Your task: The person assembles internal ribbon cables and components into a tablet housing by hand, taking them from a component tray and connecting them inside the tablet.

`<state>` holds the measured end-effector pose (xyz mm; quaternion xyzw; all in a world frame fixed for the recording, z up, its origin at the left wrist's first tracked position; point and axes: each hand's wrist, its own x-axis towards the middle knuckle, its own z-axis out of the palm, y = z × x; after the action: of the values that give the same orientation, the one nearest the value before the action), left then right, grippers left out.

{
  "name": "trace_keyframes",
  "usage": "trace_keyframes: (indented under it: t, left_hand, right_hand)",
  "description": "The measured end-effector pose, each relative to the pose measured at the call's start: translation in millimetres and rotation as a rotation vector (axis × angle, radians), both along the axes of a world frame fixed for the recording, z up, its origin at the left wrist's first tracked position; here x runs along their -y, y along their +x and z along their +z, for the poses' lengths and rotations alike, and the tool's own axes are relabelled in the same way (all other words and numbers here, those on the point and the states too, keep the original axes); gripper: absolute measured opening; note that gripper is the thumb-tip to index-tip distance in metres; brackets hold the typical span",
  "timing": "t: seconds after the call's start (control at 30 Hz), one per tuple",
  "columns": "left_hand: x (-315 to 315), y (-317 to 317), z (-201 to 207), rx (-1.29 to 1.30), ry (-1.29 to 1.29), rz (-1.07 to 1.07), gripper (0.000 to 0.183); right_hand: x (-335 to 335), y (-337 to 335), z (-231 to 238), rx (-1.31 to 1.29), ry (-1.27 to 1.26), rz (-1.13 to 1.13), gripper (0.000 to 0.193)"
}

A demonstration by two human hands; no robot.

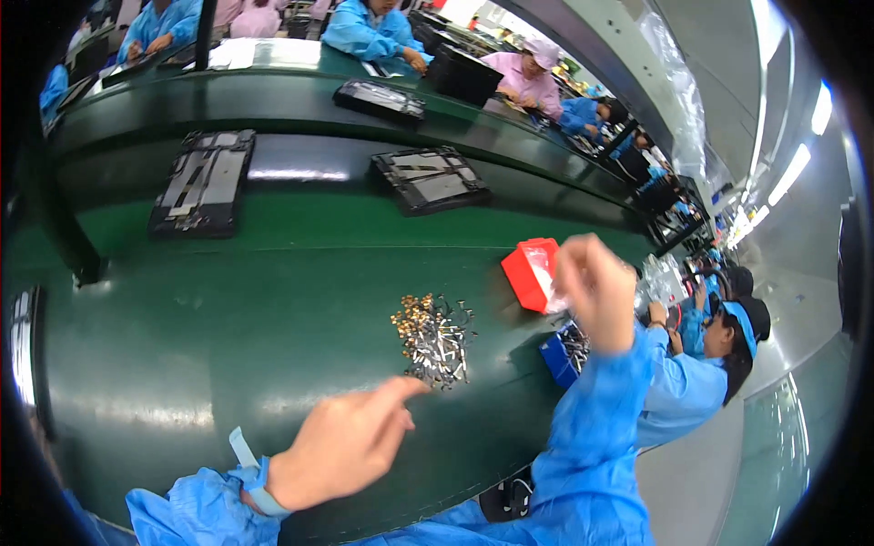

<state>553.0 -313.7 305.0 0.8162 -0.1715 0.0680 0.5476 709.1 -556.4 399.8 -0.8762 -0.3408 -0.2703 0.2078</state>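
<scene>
A loose pile of small metal parts [440,341], gold-coloured on one side and silver and black on the other, lies on the green worktop [300,318]. My left hand [341,446] reaches in from the lower left, index finger stretched out to the near edge of the pile, and nothing shows in its grasp. A blue wrist strap [264,491] circles that wrist. Raised at the right, my right hand [596,287] is smeared by motion, so whether its bent fingers hold anything is hidden. Beside it stands a red bin [528,278] with a clear plastic bag inside.
A blue bin [558,359] of small metal parts sits below the red one. Flat black-and-grey devices [202,187] [430,179] rest along the back, another device [378,98] on the raised ledge. A dark post [68,227] rises at left. A co-worker [696,364] sits close at right.
</scene>
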Motion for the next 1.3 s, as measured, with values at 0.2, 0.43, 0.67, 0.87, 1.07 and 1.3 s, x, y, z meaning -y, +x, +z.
trace_keyframes:
  t: [0.2,0.43,0.67,0.87,1.07,1.3]
  left_hand:
    - [-11.8,54.3,-65.9,-0.228,-0.27,0.073,0.025]
    - [-21.6,48.0,-90.8,-0.212,-0.26,0.217,0.035]
    - [-20.7,49.4,-92.1,-0.232,-0.093,0.208,0.038]
    - [-21.0,45.8,-92.8,-0.267,-0.048,0.216,0.037]
    - [-12.6,54.0,-94.0,-0.23,-0.036,0.223,0.035]
    - [-16.6,56.5,-92.7,-0.248,-0.062,0.28,0.033]
  right_hand:
    - [120.7,138.8,-18.6,-0.555,-0.304,-0.28,0.012]
    - [150.4,237.7,-88.9,-0.692,-0.953,-0.627,0.019]
    - [115.0,272.5,-59.6,-1.01,-0.229,-0.572,0.024]
    - [-4.0,327.6,-88.7,-0.822,-0.1,-0.214,0.066]
    - [-26.1,385.6,-144.1,-0.824,-0.217,-0.29,0.094]
    - [-47.3,401.0,-164.2,-0.75,-0.374,-0.499,0.104]
